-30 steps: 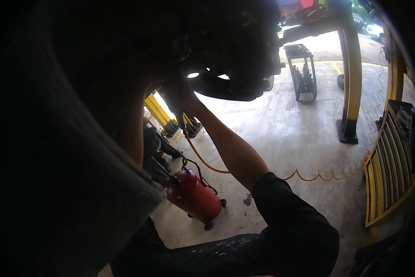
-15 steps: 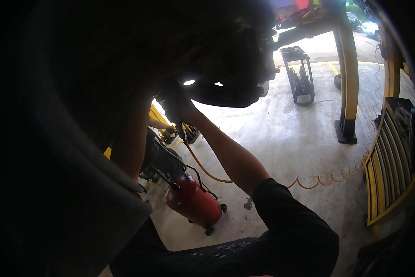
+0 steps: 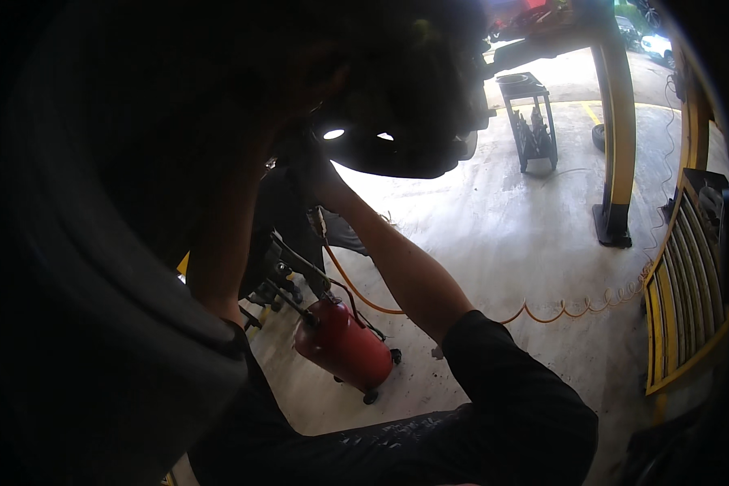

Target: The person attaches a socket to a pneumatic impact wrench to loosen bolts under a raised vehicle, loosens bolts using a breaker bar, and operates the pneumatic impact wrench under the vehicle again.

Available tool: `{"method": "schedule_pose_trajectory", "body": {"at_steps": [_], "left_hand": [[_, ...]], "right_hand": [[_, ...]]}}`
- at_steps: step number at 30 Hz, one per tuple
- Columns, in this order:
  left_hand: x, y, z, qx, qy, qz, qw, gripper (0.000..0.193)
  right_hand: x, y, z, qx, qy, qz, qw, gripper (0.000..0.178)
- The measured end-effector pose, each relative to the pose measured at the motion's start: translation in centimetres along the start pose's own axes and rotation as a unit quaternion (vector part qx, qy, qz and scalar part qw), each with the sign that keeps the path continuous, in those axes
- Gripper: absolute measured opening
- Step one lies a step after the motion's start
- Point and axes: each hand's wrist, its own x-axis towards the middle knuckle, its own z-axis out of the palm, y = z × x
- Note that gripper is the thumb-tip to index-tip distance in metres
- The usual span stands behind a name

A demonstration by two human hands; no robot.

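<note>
My right hand (image 3: 322, 178) is raised under the dark underside of a vehicle (image 3: 413, 97), its fingers wrapped round a dark air tool. A metal hose fitting (image 3: 318, 220) sticks out below that hand, with an orange air hose (image 3: 344, 277) running down from it. My left hand (image 3: 324, 79) reaches higher, in deep shadow against the vehicle's parts. Its fingers and anything in them cannot be made out. The air tool's working end is lost in the dark too.
Below my arms stands a red wheeled tank (image 3: 346, 347) with hoses on top. The coiled hose crosses the floor to a yellow slatted rack (image 3: 680, 300) at right. Farther off are a lift post (image 3: 615, 146) and a tool cart (image 3: 530, 121). A large dark rounded shape fills the left.
The view has shifted slightly. Another person's arm and the yellow part behind my right hand are now covered by a dark shape. My right hand stays raised on the air tool.
</note>
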Motion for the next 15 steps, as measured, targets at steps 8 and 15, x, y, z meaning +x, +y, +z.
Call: {"method": "schedule_pose_trajectory", "body": {"at_steps": [8,15], "left_hand": [[0.7,1.3,0.3,0.028,-0.021,0.000,0.999,0.034],[-1.5,-0.6,0.3,0.006,-0.012,-0.025,1.000,0.036]], "right_hand": [[-3.8,1.7,-0.3,0.207,-0.114,0.336,0.912,0.039],[-2.4,0.3,-0.3,0.342,-0.164,0.415,0.827,0.050]]}}
